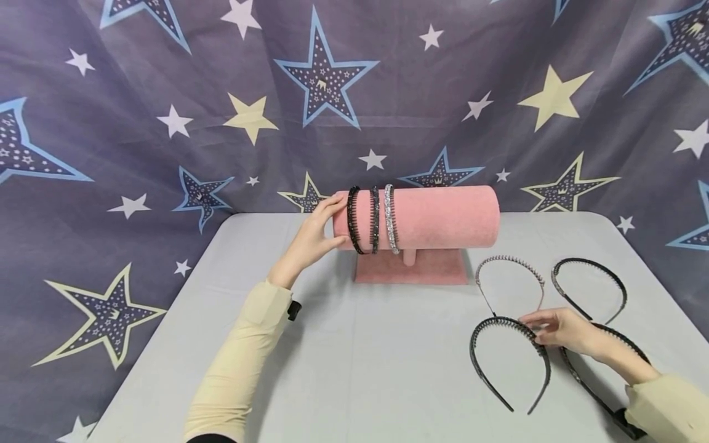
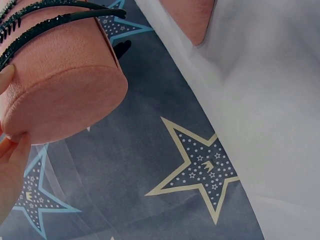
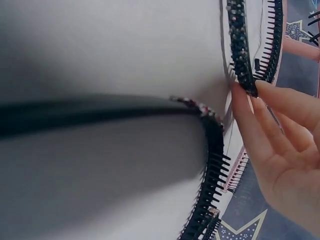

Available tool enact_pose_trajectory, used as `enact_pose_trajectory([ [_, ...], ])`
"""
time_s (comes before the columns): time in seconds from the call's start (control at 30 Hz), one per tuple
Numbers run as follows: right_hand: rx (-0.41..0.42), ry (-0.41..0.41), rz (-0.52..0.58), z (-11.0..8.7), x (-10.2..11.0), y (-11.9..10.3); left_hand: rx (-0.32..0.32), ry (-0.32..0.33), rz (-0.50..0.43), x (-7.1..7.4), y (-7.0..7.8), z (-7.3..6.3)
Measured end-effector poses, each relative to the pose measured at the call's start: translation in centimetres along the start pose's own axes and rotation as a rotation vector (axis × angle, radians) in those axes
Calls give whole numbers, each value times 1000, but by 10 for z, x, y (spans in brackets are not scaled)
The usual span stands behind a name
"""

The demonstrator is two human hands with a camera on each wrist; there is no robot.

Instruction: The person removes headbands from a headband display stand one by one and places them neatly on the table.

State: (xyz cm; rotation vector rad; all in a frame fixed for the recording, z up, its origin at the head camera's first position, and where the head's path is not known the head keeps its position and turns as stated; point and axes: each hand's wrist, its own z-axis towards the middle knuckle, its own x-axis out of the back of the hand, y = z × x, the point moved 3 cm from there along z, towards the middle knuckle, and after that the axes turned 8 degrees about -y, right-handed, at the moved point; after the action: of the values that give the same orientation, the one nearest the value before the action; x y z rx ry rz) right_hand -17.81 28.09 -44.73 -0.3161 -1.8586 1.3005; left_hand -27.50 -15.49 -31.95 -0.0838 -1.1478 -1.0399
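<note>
My left hand (image 1: pixel 312 237) holds the left end of a pink padded roll on a headband stand (image 1: pixel 443 215), fingers over the top and thumb lower on the near side. Right beside those fingers, a black headband (image 1: pixel 352 215), a dark glittery headband (image 1: pixel 375 219) and a silver headband (image 1: pixel 390 218) are fitted on the roll. At the right, thumb and fingers of my right hand (image 1: pixel 570 335) pinch the side of a black toothed headband (image 1: pixel 509 320). In the right wrist view, its outer face (image 3: pixel 240 40) is covered in small beads.
Behind the right hand lie a thin pinkish headband (image 1: pixel 509 258) and a black headband (image 1: pixel 604 267). Another black headband (image 1: pixel 623 338) is partly hidden under the right forearm. A star-patterned cloth (image 1: pixel 443 123) hangs behind the white-covered table (image 1: pixel 360 369).
</note>
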Motion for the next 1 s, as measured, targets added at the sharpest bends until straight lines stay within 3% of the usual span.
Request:
enact_pose_trajectory([
  [0.23,-75,47,-38,-2,-2,-3,4,2,4,1,0,0],
  [0.47,-46,101,-127,-4,-3,-6,-5,10,-2,1,1,0],
  [0.8,-36,273,-342,2,-2,-29,-1,4,2,0,0,0],
  [1.0,16,341,-357,10,1,-47,0,2,2,0,0,0],
])
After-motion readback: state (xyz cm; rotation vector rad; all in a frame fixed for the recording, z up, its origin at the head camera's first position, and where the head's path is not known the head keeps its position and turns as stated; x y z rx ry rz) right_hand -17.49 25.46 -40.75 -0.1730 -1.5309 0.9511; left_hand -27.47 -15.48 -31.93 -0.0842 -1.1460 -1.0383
